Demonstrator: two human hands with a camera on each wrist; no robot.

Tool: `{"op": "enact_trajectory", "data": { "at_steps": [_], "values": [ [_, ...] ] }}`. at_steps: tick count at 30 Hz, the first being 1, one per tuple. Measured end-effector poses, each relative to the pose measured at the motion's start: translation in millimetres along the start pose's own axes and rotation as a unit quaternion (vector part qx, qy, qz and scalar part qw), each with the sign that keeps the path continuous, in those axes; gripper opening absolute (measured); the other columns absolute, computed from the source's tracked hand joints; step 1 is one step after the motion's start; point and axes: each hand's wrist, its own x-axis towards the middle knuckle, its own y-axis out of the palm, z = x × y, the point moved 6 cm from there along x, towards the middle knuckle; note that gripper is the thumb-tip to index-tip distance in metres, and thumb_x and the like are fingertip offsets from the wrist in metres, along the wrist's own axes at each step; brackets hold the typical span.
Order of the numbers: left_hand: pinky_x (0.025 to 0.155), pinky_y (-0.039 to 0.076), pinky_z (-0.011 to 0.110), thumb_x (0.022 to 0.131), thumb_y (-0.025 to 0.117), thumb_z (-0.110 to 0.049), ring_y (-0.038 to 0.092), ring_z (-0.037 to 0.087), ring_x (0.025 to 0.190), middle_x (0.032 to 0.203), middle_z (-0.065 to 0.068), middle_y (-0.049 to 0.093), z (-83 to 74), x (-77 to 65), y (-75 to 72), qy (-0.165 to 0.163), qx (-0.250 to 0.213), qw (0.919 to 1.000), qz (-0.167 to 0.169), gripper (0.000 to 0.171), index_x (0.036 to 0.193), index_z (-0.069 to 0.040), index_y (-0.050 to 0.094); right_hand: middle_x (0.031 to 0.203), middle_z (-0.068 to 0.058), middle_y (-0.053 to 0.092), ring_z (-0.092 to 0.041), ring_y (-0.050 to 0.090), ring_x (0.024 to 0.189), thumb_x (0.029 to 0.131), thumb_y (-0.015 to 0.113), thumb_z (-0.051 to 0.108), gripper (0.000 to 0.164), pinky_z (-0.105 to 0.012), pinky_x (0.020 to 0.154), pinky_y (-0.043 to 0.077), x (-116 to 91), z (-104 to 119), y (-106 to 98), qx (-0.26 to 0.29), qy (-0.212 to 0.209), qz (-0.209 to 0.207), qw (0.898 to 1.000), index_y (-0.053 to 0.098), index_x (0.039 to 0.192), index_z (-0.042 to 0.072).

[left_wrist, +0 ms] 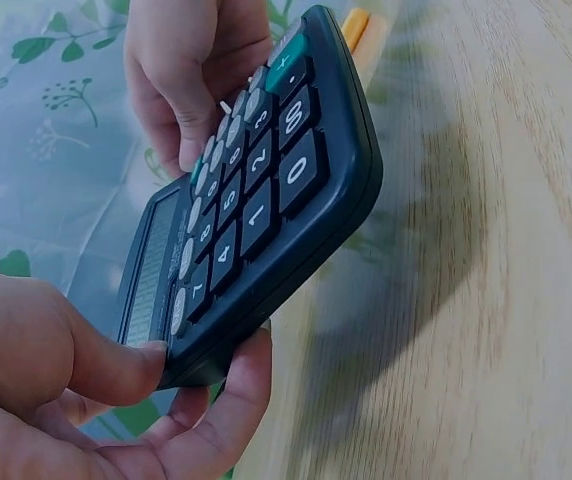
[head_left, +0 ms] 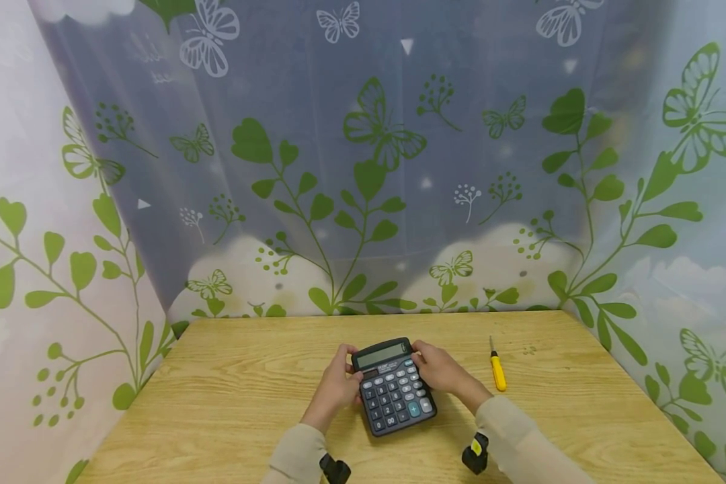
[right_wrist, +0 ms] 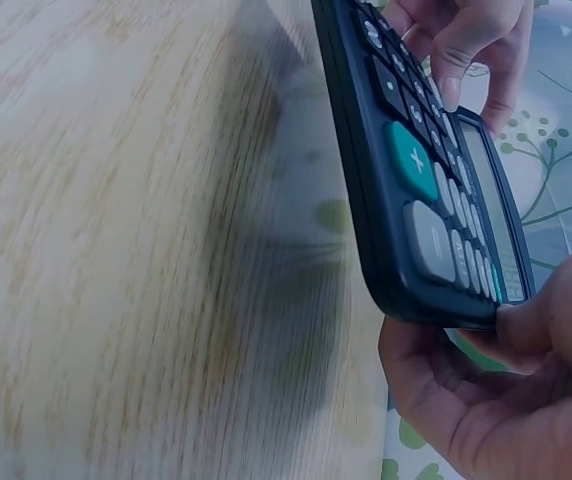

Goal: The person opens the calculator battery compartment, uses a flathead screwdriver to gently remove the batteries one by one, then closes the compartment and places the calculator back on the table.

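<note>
A dark desktop calculator with grey, black and green keys is held up off the wooden table, its keys facing the person. My left hand grips its left edge, thumb on the front beside the screen and fingers curled behind, as the left wrist view shows. On the opposite edge my right hand pinches the upper right side, thumb in front and fingers underneath. The calculator's screen shows a digit at its right end. In the right wrist view, the calculator's lower edge stands above its shadow.
A screwdriver with a yellow handle lies on the table, to the right of the right hand, its tip pointing away. A patterned curtain with green leaves and butterflies hangs behind the table and along both sides.
</note>
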Motion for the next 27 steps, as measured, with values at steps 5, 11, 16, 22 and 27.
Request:
{"op": "enact_trajectory", "data": {
  "at_steps": [5, 11, 16, 22, 27],
  "values": [
    [0.052, 0.059, 0.036, 0.101, 0.052, 0.007, 0.061, 0.02, 0.069, 0.102, 0.02, 0.057, 1.3, 0.4, -0.4, 0.001, 0.001, 1.0, -0.001, 0.042, 0.14, -0.006, 0.043, 0.096, -0.011, 0.068, -0.019, 0.059, 0.081, 0.108, 0.046, 0.006, 0.02, -0.035, 0.069, 0.049, -2.5, 1.8, -1.5, 0.016, 0.009, 0.006, 1.0, 0.06, 0.122, 0.001],
    [0.052, 0.058, 0.035, 0.102, 0.052, 0.006, 0.061, 0.023, 0.069, 0.103, 0.019, 0.055, 1.9, 0.5, -0.6, -0.002, 0.003, 1.0, -0.001, 0.042, 0.14, -0.007, 0.043, 0.098, -0.012, 0.069, -0.018, 0.06, 0.079, 0.108, 0.046, 0.007, 0.022, -0.032, 0.064, 0.049, -2.1, 2.0, -3.6, 0.025, 0.008, 0.006, 1.0, 0.061, 0.123, 0.001],
    [0.054, 0.059, 0.034, 0.103, 0.051, 0.005, 0.061, 0.023, 0.074, 0.107, 0.02, 0.054, 3.0, 1.2, -0.6, -0.014, -0.006, 0.9999, -0.007, 0.039, 0.139, -0.009, 0.043, 0.102, -0.013, 0.071, -0.017, 0.065, 0.082, 0.109, 0.045, 0.009, 0.028, -0.032, 0.065, 0.055, -1.8, 0.8, -2.6, 0.063, 0.024, 0.011, 0.998, 0.06, 0.131, 0.0],
    [0.054, 0.058, 0.034, 0.103, 0.049, 0.006, 0.06, 0.023, 0.078, 0.109, 0.022, 0.054, 3.2, 2.5, -2.4, -0.01, -0.008, 0.9996, -0.023, 0.038, 0.138, -0.009, 0.043, 0.105, -0.015, 0.073, -0.018, 0.069, 0.083, 0.11, 0.046, 0.009, 0.033, -0.033, 0.064, 0.06, -2.4, 4.3, -4.9, 0.089, 0.031, 0.021, 0.995, 0.056, 0.139, -0.002],
    [0.055, 0.058, 0.035, 0.102, 0.049, 0.006, 0.061, 0.022, 0.076, 0.11, 0.022, 0.054, 2.6, 3.3, -5.1, -0.007, -0.019, 0.9994, -0.029, 0.039, 0.137, -0.009, 0.043, 0.106, -0.015, 0.071, -0.018, 0.069, 0.083, 0.11, 0.046, 0.011, 0.034, -0.035, 0.061, 0.062, -5.6, 3.4, -5.4, 0.101, 0.04, 0.037, 0.993, 0.054, 0.141, 0.0]
  ]
}}
